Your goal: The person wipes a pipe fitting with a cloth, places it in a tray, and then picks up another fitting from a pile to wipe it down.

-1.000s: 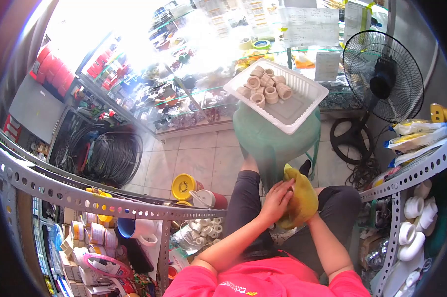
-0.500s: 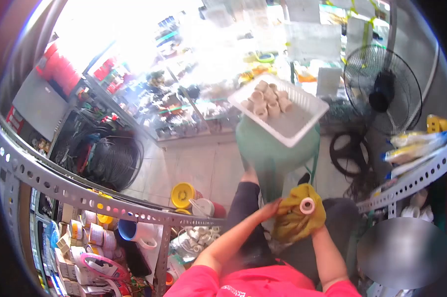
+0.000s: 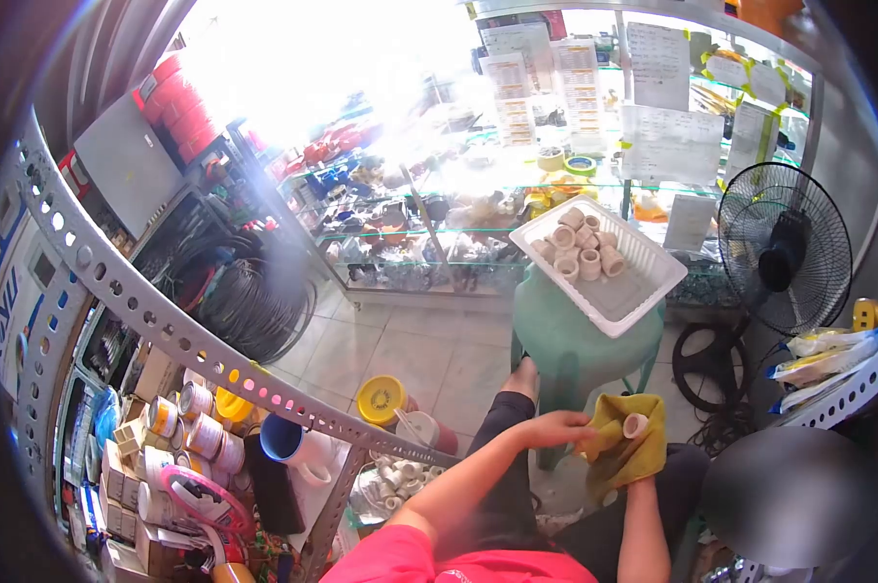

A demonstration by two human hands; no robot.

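Observation:
A mustard-yellow cloth drapes over my right hand, which shows only at the wrist. A cream plastic pipe fitting sits in the cloth, its round open end facing up, gripped through the fabric by the right hand. My left hand is at the cloth's left edge, fingers loosely stretched towards it and apart from the fitting. Ahead of both hands, a white plastic tray holds several similar fittings in a heap at its far left side.
The tray rests on a green plastic stool. A black fan stands at the right. At the left, a perforated metal rail borders a shelf with tape rolls and a blue-and-white mug. A glass display case lies beyond.
The view has shifted, so the stool and tray appear further right. My left hand has drawn slightly back from the cloth. The fitting now sits more tilted in the cloth.

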